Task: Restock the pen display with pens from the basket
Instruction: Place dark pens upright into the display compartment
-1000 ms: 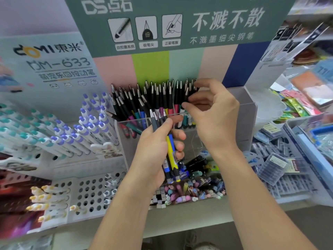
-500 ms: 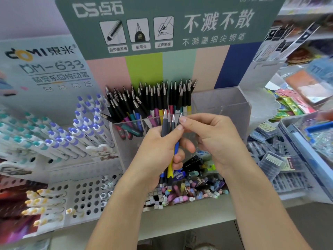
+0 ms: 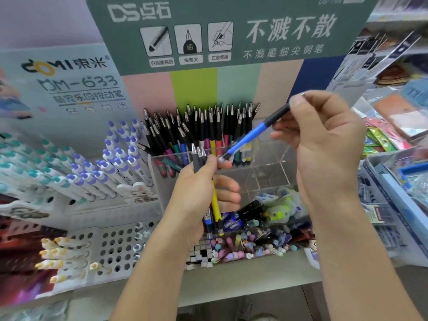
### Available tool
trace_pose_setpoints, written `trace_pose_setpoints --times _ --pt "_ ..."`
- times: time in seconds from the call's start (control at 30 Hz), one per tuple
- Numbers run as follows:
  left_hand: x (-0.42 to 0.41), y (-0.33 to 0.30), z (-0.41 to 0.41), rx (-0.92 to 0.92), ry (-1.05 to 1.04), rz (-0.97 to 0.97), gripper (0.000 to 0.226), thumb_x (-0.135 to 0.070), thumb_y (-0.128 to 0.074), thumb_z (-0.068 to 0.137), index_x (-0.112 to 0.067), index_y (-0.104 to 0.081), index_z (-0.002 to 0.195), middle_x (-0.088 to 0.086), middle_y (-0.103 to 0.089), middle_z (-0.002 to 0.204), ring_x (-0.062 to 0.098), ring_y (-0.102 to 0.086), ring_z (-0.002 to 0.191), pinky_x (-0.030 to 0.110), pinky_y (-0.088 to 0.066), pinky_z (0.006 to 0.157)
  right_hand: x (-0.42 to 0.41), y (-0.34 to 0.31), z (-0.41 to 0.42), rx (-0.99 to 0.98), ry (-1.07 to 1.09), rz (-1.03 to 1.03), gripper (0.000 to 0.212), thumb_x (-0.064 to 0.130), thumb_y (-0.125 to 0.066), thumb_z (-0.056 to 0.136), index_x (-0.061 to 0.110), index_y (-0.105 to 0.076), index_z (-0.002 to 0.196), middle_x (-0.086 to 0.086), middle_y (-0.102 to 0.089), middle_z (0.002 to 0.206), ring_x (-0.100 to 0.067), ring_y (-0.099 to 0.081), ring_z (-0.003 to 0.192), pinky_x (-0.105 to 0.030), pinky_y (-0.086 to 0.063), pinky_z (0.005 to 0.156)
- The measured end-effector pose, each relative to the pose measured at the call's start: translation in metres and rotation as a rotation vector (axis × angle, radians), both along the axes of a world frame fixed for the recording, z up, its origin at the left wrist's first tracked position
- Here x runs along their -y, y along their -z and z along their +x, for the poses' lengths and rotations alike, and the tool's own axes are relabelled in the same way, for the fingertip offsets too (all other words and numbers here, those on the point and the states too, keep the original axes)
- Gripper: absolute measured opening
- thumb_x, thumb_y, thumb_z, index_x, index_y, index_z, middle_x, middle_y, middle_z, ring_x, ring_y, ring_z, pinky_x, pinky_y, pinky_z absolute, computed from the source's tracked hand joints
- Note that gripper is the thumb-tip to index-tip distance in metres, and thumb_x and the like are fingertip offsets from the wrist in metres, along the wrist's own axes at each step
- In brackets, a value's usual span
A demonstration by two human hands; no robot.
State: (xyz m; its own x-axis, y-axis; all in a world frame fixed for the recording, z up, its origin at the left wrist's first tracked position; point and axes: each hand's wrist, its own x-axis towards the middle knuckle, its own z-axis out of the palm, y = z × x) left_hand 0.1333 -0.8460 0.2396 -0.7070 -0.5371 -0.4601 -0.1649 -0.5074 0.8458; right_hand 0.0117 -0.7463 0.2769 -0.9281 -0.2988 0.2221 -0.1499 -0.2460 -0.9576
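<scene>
Pen display point(image 3: 266, 163): clear acrylic box at scene centre, beneath a green header card point(image 3: 227, 31) printed "DS"; left compartment packed with upright black-capped pens point(image 3: 203, 128), right compartment showing only bare clear walls. White perforated rack point(image 3: 111, 246) near left, carrying yellow-tipped pens; above it, rows of white pens with blue and teal caps point(image 3: 111, 163), tilted toward the far left. Tray of small mixed stationery items point(image 3: 254, 242) directly in front of the display, near edge of shelf. Blue-rimmed bin point(image 3: 398, 181) at right edge, blurred; contents not identifiable. Right hand point(image 3: 324, 149) raised in front of the display's right compartment, thumb and forefinger pinching the black end of a single blue pen point(image 3: 250, 135), remaining fingers loosely curled; pen slanted down-left, silver tip just beside the left thumb. Left hand point(image 3: 201, 193) lower, near centre, fingers wrapped round a bundle of pens point(image 3: 208, 181), grey tips upward, yellow and blue barrels protruding below the palm.
</scene>
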Motion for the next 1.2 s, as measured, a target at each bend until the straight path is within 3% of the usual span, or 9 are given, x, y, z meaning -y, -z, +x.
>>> trace_pose_setpoints --times 0.1,0.2,0.33,0.7,0.87,0.97,1.1,1.2 --pt "-0.001 0.001 0.001 -0.006 -0.068 0.038 0.031 -0.033 -0.043 0.107 -0.010 -0.058 0.093 -0.003 -0.036 0.053 0.010 -0.029 0.040 0.021 -0.026 0.038 0.011 -0.005 -0.006 -0.304 0.078 0.088 0.004 0.011 -0.063 0.098 0.012 -0.065 0.094 -0.004 -0.071 0.080 -0.021 -0.072 0.070 -0.034 -0.061 0.063" --pt "-0.001 -0.002 0.001 -0.014 -0.106 0.103 0.028 -0.034 -0.048 0.104 -0.013 -0.056 0.086 -0.005 -0.030 0.054 0.009 -0.024 0.041 0.021 -0.020 0.038 0.026 0.000 -0.010 -0.508 0.079 0.274 0.005 0.015 -0.064 0.096 0.014 -0.069 0.094 0.005 -0.070 0.081 -0.015 -0.071 0.073 -0.038 -0.060 0.068" --pt "0.000 -0.005 0.004 -0.061 -0.138 0.188 0.021 -0.028 -0.048 0.099 -0.014 -0.054 0.085 -0.003 -0.031 0.055 0.009 -0.024 0.042 0.022 -0.018 0.041 0.039 0.011 -0.015 -0.648 0.039 0.477 0.008 0.014 -0.069 0.091 0.010 -0.076 0.090 -0.002 -0.070 0.079 -0.012 -0.066 0.070 -0.031 -0.055 0.068" --pt "-0.002 -0.004 0.002 -0.101 -0.095 0.192 0.017 -0.021 -0.044 0.099 -0.010 -0.053 0.090 0.001 -0.037 0.056 0.011 -0.027 0.041 0.020 -0.021 0.039 0.046 0.017 -0.027 -0.534 -0.049 0.553 0.016 0.007 -0.077 0.078 0.019 -0.079 0.088 0.007 -0.068 0.077 -0.007 -0.060 0.066 -0.013 -0.048 0.063" --pt "-0.002 -0.005 -0.001 -0.125 -0.034 0.099 0.019 -0.015 -0.044 0.101 -0.006 -0.062 0.099 0.002 -0.043 0.058 0.011 -0.033 0.042 0.020 -0.026 0.036 0.036 0.014 -0.016 -0.574 0.040 0.512 0.014 0.020 -0.076 0.085 0.020 -0.079 0.098 0.006 -0.066 0.099 -0.006 -0.062 0.082 -0.012 -0.048 0.069" --pt "-0.002 -0.005 -0.002 -0.166 0.026 0.079 0.022 -0.019 -0.047 0.104 -0.007 -0.065 0.101 0.001 -0.044 0.060 0.010 -0.033 0.043 0.019 -0.027 0.036 0.017 0.012 0.004 -0.433 0.111 0.453 0.006 0.027 -0.074 0.090 0.024 -0.078 0.092 0.009 -0.070 0.087 -0.005 -0.065 0.074 -0.018 -0.051 0.065" --pt "-0.005 -0.006 -0.002 -0.155 0.211 -0.010 0.023 -0.024 -0.049 0.104 -0.009 -0.060 0.090 0.002 -0.047 0.062 0.008 -0.032 0.044 0.018 -0.029 0.037 0.003 0.021 0.025 0.104 -0.335 0.484 0.017 0.030 -0.073 0.092 0.018 -0.079 0.081 0.003 -0.072 0.065 -0.009 -0.064 0.056 -0.019 -0.050 0.058" --pt "-0.009 -0.006 -0.004 -0.147 0.294 -0.044 0.024 -0.023 -0.048 0.105 -0.006 -0.058 0.090 0.005 -0.052 0.063 0.009 -0.035 0.043 0.018 -0.030 0.036 0.000 0.025 0.022 0.370 -0.435 0.358 0.022 0.022 -0.069 0.093 0.003 -0.076 0.085 -0.004 -0.061 0.054 -0.019 -0.050 0.042 -0.024 -0.047 0.047"
